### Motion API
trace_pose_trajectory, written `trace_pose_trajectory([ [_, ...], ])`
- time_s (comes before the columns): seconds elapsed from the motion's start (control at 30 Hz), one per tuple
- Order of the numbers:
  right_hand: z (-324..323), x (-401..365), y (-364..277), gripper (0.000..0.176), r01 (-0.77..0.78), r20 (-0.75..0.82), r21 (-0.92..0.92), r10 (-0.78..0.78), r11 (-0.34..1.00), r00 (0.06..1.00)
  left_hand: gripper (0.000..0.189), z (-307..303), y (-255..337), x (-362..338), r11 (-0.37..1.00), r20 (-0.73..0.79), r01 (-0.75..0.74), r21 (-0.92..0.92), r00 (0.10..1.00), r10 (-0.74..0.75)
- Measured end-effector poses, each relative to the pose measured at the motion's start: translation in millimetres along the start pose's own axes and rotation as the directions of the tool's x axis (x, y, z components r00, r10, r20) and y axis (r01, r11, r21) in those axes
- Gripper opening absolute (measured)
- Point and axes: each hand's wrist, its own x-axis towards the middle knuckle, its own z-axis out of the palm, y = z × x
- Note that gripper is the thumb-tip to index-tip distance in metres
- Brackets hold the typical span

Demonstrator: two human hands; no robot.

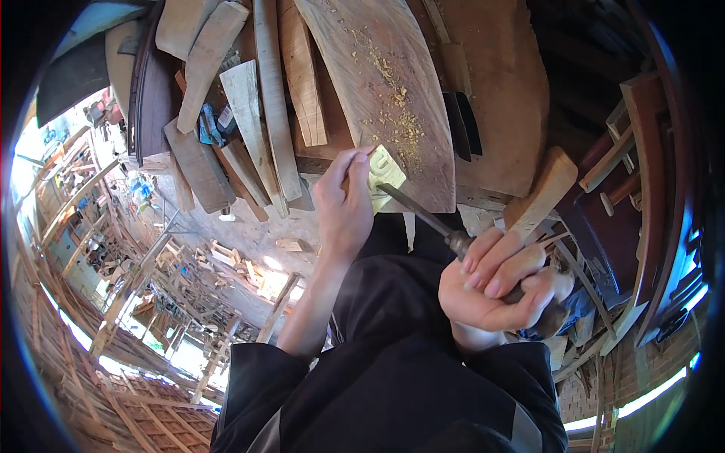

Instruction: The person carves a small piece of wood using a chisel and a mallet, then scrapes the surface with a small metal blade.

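Note:
My left hand (341, 200) pinches a small pale yellow carved wood block (387, 167) at the near edge of a broad wooden board (434, 155). Recessed cuts show on the block's upper face. My right hand (498, 285) is wrapped round the handle of a chisel (424, 216), palm turned up. The chisel's long metal shaft slants up and left, and its tip meets the block's right side. The fingers cover most of the handle. Yellow shavings (404, 124) lie scattered over the board beyond the block.
Several curved wood offcuts (302, 72) lie left of the board. A dark flat blade-like piece (462, 124) rests on its right, by a large brown slab (510, 90). A wooden mallet-like piece (545, 189) sits near my right hand. Reddish furniture parts (642, 151) stand farther right.

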Motion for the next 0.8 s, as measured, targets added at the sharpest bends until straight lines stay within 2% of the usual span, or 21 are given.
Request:
trace_pose_trajectory([
  [0.1,-6.4,-8.8,1.5,0.017,0.044,0.011,0.046,-0.044,0.998,0.999,0.028,4.7,3.6,-3.2,0.998,-0.074,-0.055,-0.02,0.996,0.054],
  [0.23,-5.6,-15.1,3.0,0.019,0.118,0.001,0.044,-0.118,0.992,0.993,0.028,10.1,3.1,-6.4,1.0,-0.122,-0.021,-0.011,0.992,0.019],
  [0.33,-4.6,-18.4,3.2,0.022,0.153,-0.014,0.032,-0.153,0.988,0.988,0.029,14.7,2.3,-8.3,0.993,-0.173,-0.038,-0.113,0.985,0.018],
  [0.4,-2.6,-21.0,5.1,0.023,0.182,-0.044,0.032,-0.181,0.983,0.983,0.031,14.4,2.2,-9.5,0.988,-0.168,0.046,-0.147,0.983,-0.07],
  [0.47,2.1,-30.4,9.6,0.025,0.255,0.014,0.008,-0.255,0.967,0.967,0.03,17.2,-5.6,-9.2,0.978,-0.176,0.044,-0.204,0.981,-0.081],
  [0.53,2.2,-28.7,8.1,0.019,0.224,0.134,0.004,-0.222,0.975,0.966,0.03,18.3,-10.5,-6.8,0.965,-0.193,0.037,-0.258,0.977,-0.089],
  [0.6,1.9,-22.1,6.9,0.018,0.171,0.078,0.022,-0.172,0.985,0.982,0.029,18.7,-11.7,-8.3,0.971,-0.209,0.028,-0.239,0.975,-0.08],
  [0.63,-0.2,-17.1,4.7,0.018,0.126,0.084,0.014,-0.127,0.992,0.988,0.029,18.2,-9.3,-10.0,0.971,-0.215,0.021,-0.24,0.974,-0.074],
  [0.7,-3.3,-6.1,2.9,0.016,0.064,0.082,0.039,-0.067,0.997,0.994,0.029,19.0,-1.1,-8.8,0.994,-0.238,-0.021,-0.11,0.971,-0.006],
  [0.8,-14.3,5.9,-2.6,0.011,-0.014,0.092,0.081,0.006,0.997,0.996,0.029,18.6,-3.0,-9.6,0.997,-0.218,-0.035,-0.075,0.976,0.018],
])
